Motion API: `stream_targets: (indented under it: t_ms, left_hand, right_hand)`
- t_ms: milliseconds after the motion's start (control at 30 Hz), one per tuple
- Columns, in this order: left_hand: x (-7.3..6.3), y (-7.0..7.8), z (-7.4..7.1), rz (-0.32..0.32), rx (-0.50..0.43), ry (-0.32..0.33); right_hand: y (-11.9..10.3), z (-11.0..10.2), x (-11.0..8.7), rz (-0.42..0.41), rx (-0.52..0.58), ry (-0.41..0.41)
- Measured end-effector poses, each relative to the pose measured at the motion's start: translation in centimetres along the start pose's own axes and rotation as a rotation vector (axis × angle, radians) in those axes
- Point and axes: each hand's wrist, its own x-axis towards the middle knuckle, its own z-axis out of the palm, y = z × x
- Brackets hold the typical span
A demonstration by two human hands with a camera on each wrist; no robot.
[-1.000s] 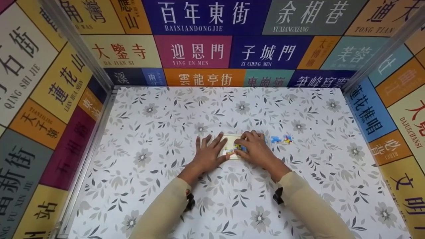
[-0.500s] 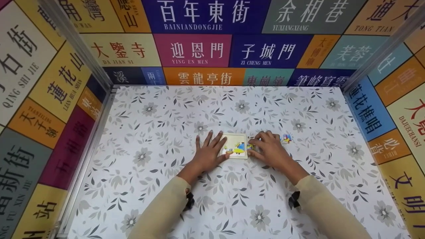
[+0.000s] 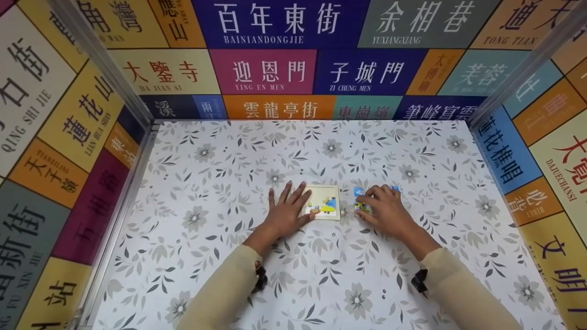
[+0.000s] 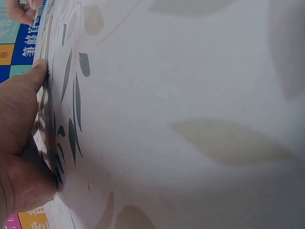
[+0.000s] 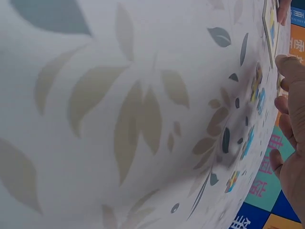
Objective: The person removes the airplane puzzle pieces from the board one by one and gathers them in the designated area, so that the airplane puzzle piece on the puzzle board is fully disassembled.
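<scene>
A small cream puzzle board (image 3: 322, 188) lies mid-table in the head view, with blue and yellow puzzle pieces (image 3: 328, 205) in its lower right part. My left hand (image 3: 285, 214) is spread over the board's left side, thumb on its lower edge and fingers extended. To the board's right, my right hand (image 3: 387, 211) hovers over loose puzzle pieces, fingers loosely bent. The thumb and index finger straddle a yellow-green puzzle piece (image 3: 362, 206). The right wrist view shows this piece (image 5: 256, 85) on the table, apart from the fingertips. A blue puzzle piece (image 3: 358, 190) lies just beyond it.
More loose puzzle pieces lie under and beyond the right hand, among them a blue one (image 5: 248, 143) and a multicoloured one (image 5: 232, 182). The table (image 3: 229, 275) has a floral cover. Panels with coloured street signs (image 3: 270, 71) wall in the back and both sides.
My right hand has drawn back rightward from the board, bringing the yellow-green piece from over the board to the table beside it. The left hand has stayed on the board.
</scene>
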Motion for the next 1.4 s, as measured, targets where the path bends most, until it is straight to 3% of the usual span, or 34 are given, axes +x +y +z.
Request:
stream_targets:
  t_ms: [433,967,1200,1400]
  left_hand:
    - [-0.1,0.1,0.0,0.014,0.024,0.016]
    - [-0.1,0.3,0.0,0.011,0.032,0.023]
    - [0.0,0.3,-0.2,0.005,0.04,0.01]
    - [0.1,-0.4,0.4,0.03,-0.038,0.022]
  right_hand:
    - [2.7,-0.4,-2.8,-0.09,-0.041,0.131]
    - [3.8,-0.5,-3.4,-0.016,-0.065,0.052]
    - [3.9,-0.4,-3.3,-0.047,-0.073,0.092]
    - [3.8,-0.2,-3.6,-0.044,-0.066,0.101]
